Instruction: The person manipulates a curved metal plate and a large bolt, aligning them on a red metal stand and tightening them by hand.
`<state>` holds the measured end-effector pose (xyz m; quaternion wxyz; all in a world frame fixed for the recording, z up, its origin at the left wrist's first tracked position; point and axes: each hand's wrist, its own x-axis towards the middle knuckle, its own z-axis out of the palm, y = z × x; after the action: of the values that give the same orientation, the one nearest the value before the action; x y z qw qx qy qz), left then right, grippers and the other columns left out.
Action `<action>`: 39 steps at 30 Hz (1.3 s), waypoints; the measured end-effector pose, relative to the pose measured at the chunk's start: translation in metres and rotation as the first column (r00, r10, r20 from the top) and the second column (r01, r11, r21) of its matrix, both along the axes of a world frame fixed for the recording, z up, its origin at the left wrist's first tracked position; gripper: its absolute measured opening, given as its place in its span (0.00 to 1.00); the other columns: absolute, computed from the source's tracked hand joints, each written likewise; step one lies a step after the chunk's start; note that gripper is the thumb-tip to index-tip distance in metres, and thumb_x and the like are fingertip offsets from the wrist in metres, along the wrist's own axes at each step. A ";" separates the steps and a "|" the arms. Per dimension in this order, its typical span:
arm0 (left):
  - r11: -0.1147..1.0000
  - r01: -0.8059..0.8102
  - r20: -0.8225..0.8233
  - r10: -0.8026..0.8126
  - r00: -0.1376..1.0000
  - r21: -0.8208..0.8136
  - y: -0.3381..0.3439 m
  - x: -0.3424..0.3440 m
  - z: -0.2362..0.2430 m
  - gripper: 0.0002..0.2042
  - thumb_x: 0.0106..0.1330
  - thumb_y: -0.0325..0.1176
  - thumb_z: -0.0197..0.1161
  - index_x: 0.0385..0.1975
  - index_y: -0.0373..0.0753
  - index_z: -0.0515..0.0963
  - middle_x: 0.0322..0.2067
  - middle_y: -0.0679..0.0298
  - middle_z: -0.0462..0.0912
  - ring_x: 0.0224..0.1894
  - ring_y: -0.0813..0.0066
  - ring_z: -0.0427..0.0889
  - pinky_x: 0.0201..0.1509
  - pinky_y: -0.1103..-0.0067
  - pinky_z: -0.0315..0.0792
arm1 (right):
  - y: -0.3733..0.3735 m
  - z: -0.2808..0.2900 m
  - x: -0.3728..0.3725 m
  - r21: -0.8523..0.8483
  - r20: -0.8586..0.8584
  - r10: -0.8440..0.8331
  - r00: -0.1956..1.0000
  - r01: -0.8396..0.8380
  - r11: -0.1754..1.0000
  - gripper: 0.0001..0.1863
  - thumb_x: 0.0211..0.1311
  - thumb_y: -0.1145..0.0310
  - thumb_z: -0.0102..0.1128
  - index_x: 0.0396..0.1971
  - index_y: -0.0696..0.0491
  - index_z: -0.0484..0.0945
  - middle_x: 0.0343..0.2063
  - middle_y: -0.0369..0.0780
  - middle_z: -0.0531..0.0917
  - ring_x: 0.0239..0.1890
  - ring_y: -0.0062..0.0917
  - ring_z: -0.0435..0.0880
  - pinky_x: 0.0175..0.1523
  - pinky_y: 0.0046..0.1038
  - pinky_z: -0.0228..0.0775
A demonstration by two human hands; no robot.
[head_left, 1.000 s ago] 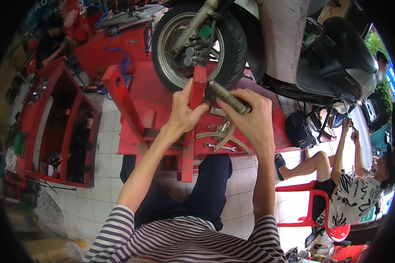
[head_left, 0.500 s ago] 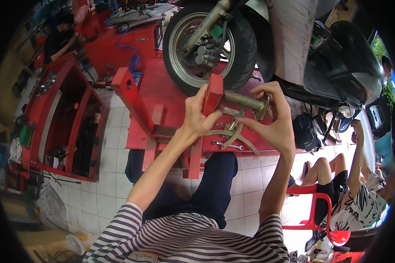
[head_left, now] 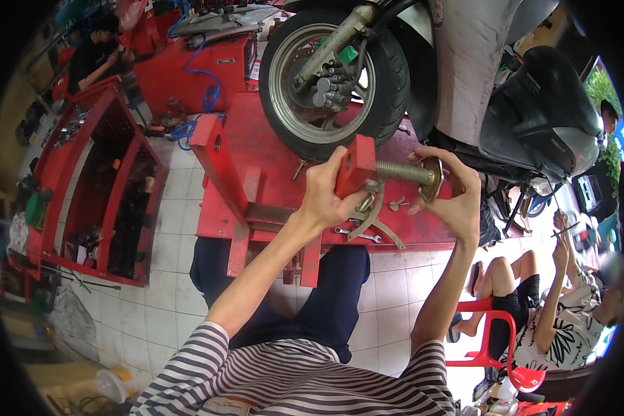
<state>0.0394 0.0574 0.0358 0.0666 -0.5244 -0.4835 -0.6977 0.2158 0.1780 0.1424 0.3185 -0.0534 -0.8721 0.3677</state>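
My left hand (head_left: pixel 320 195) grips a red metal block (head_left: pixel 357 158) with its fingers closed. A threaded rod (head_left: pixel 399 170) extends rightward from the block to a round flange (head_left: pixel 431 179), held between the curled fingers and thumb of my right hand (head_left: pixel 459 208). Below the block lie curved brass-coloured arms with a fitting (head_left: pixel 378 227), partly hidden, and a silver wrench (head_left: pixel 364 236) on the red bench (head_left: pixel 253 118). A red upright post with a hole (head_left: pixel 225 177) stands on the frame to the left.
A scooter's front wheel (head_left: pixel 333 90) stands just ahead, its body at upper right. A red tool cart (head_left: pixel 83 180) is at left. A co-worker (head_left: pixel 558 326) sits at right on a red chair (head_left: pixel 485 333); another person (head_left: pixel 90 59) is at upper left. Blue hose (head_left: pixel 211 87) runs behind.
The rod has swung from a diagonal to nearly level. My right hand has moved right to its flanged end. My left hand and the block have shifted right and down.
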 end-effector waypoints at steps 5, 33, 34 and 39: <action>0.998 0.000 -0.052 0.003 0.999 0.055 0.002 0.008 0.003 0.14 0.52 0.22 0.65 0.38 0.32 0.72 0.19 0.63 0.74 0.18 0.76 0.73 0.25 0.80 0.68 | 0.011 0.002 0.012 0.158 0.120 0.019 0.993 -0.038 0.987 0.47 0.21 0.70 0.84 0.54 0.61 0.78 0.47 0.42 0.85 0.48 0.23 0.83 0.58 0.28 0.73; 1.000 -0.002 -0.044 0.003 0.999 0.017 -0.004 0.013 -0.003 0.14 0.53 0.20 0.63 0.40 0.30 0.73 0.20 0.63 0.76 0.21 0.80 0.75 0.28 0.81 0.70 | -0.012 -0.005 0.029 -0.418 0.109 0.199 0.974 -0.136 0.898 0.30 0.75 0.54 0.51 0.66 0.60 0.63 0.41 0.39 0.82 0.36 0.15 0.76 0.39 0.17 0.67; 1.000 0.002 -0.048 -0.001 0.999 0.017 -0.003 0.012 -0.004 0.14 0.53 0.20 0.63 0.41 0.30 0.73 0.20 0.63 0.76 0.21 0.80 0.75 0.28 0.81 0.70 | -0.011 -0.007 0.029 -0.431 0.131 0.185 0.974 -0.112 0.895 0.29 0.76 0.51 0.47 0.64 0.60 0.65 0.37 0.37 0.82 0.34 0.14 0.75 0.37 0.16 0.65; 1.000 0.025 -0.038 -0.025 0.999 0.006 -0.004 0.012 -0.004 0.16 0.53 0.20 0.63 0.43 0.30 0.73 0.20 0.63 0.76 0.21 0.79 0.75 0.28 0.81 0.70 | -0.027 -0.009 0.015 -0.531 0.103 0.060 0.993 0.004 0.848 0.33 0.76 0.39 0.27 0.41 0.57 0.69 0.21 0.38 0.78 0.19 0.17 0.74 0.32 0.15 0.64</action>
<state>0.0517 0.0536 0.0318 0.0686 -0.5432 -0.4733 -0.6900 0.2311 0.1513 0.1332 0.2349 -0.1474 -0.7546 0.5947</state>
